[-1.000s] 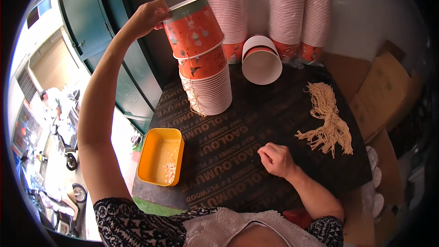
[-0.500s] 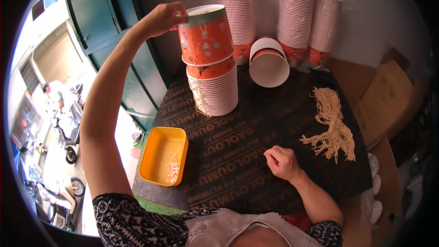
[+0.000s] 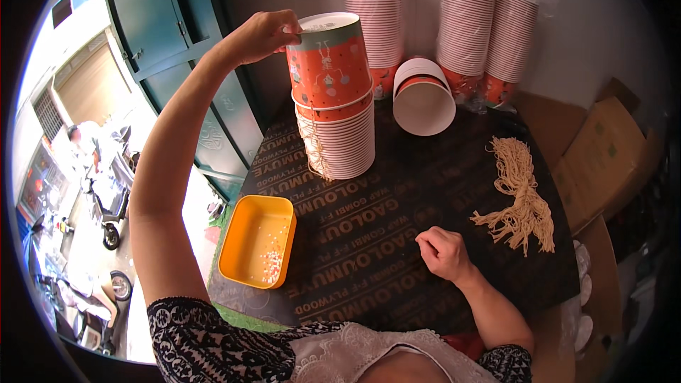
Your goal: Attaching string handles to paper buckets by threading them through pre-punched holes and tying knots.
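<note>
My left hand (image 3: 275,32) grips the green base edge of an orange printed paper bucket (image 3: 330,69), which is upside down. That bucket sits over the top of a tall stack of nested paper buckets (image 3: 342,143) with white rims. Strands of beige string (image 3: 313,147) hang down the stack's left side. My right hand (image 3: 445,252) is curled into a loose fist low over the table, apart from everything else, with nothing visible in it. To its right lies a knotted bundle of beige strings (image 3: 519,195).
A yellow tray (image 3: 228,259) with small white and reddish bits stands at the table's left. Behind are plastic-wrapped bucket stacks (image 3: 464,25) and a bucket on its side (image 3: 424,108). Cardboard boxes (image 3: 603,156) stand right of the dark table (image 3: 369,269).
My left hand has lowered the top bucket further over the stack, so less of the orange one beneath shows. My right hand stays curled. The whole view has shifted slightly.
</note>
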A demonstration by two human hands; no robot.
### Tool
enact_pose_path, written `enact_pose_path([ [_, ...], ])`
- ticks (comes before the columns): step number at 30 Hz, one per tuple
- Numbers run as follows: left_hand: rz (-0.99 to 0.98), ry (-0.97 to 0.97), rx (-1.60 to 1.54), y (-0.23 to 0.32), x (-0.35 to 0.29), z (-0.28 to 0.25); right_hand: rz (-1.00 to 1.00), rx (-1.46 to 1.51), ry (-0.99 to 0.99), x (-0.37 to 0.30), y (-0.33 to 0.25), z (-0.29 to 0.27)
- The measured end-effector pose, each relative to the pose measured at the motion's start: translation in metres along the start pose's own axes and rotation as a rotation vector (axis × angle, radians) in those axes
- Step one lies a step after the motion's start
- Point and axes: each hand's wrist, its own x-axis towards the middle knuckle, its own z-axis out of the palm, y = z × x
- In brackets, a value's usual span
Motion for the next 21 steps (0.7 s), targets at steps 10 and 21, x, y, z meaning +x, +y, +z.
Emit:
enact_pose_path([
  [10,0.027,-0.027,0.081,-0.005,0.000,0.007,0.003,0.002,-0.001,0.000,0.000,0.000],
  [21,-0.113,-0.167,0.223,0.021,0.002,-0.005,-0.023,0.009,0.032,-0.002,0.004,0.002],
])
